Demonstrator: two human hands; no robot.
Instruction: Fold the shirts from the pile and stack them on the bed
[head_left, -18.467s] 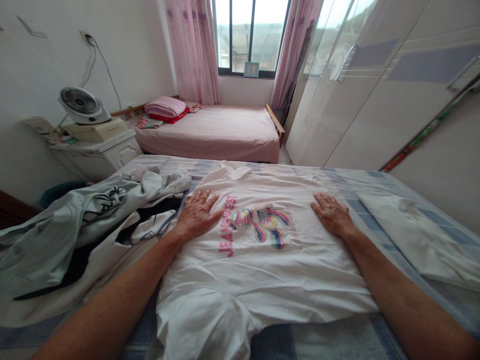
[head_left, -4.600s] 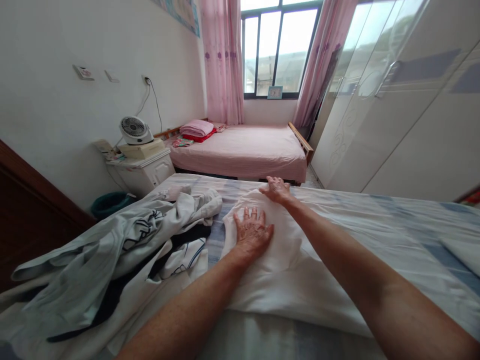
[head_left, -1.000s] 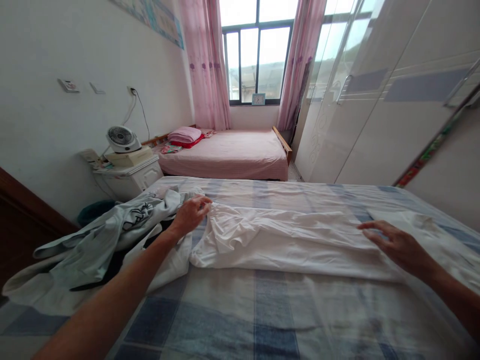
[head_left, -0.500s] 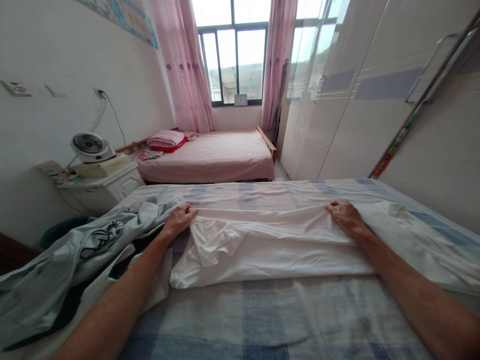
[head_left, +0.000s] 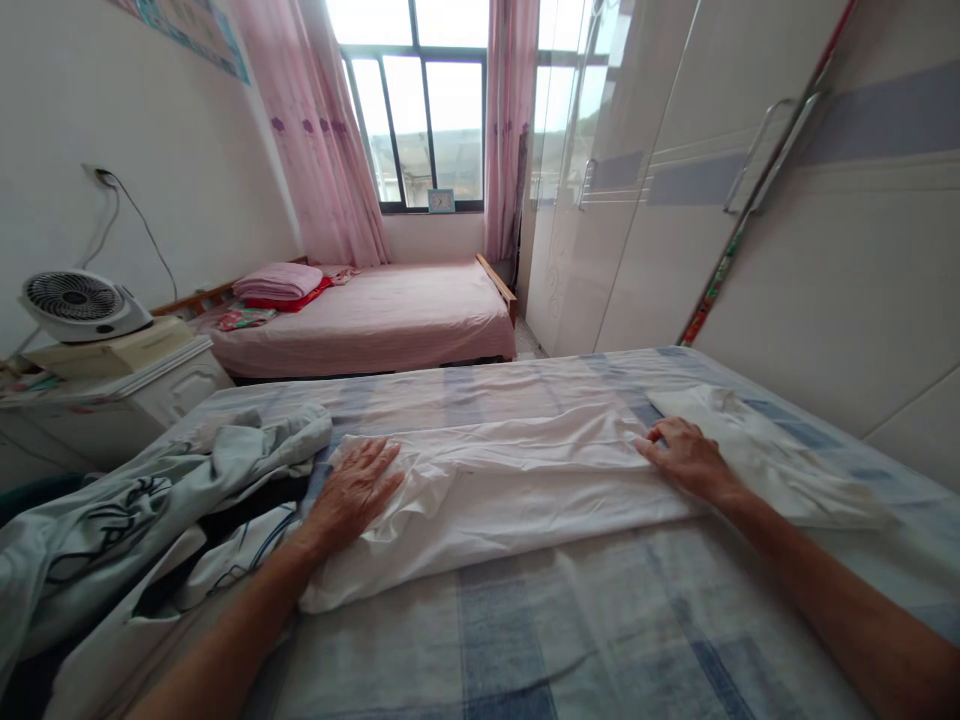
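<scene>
A white garment (head_left: 517, 500), folded into a long strip, lies across the blue-and-white checked bedsheet (head_left: 570, 620). My left hand (head_left: 364, 485) rests flat on its left end, fingers stretched out. At the right end, my right hand (head_left: 684, 455) touches the cloth with loosely bent fingers, the thumb apart from them. Just beyond that hand is another folded white garment (head_left: 780, 450). Left of my left forearm sits a heap of pale grey-green clothing (head_left: 187, 480) with dark lettering, with white and black cloth beside it.
A second bed (head_left: 390, 310) with a pink sheet stands beyond, carrying a folded pink blanket (head_left: 277, 280). On the left, a small fan (head_left: 82, 303) sits on a box atop a white cabinet (head_left: 169, 385). A glossy wardrobe (head_left: 637, 240) lines the right side.
Both hands have let go of the garment's far edge. My left hand now lies flat on the cloth, and my right hand's fingers have loosened. The view has turned slightly right.
</scene>
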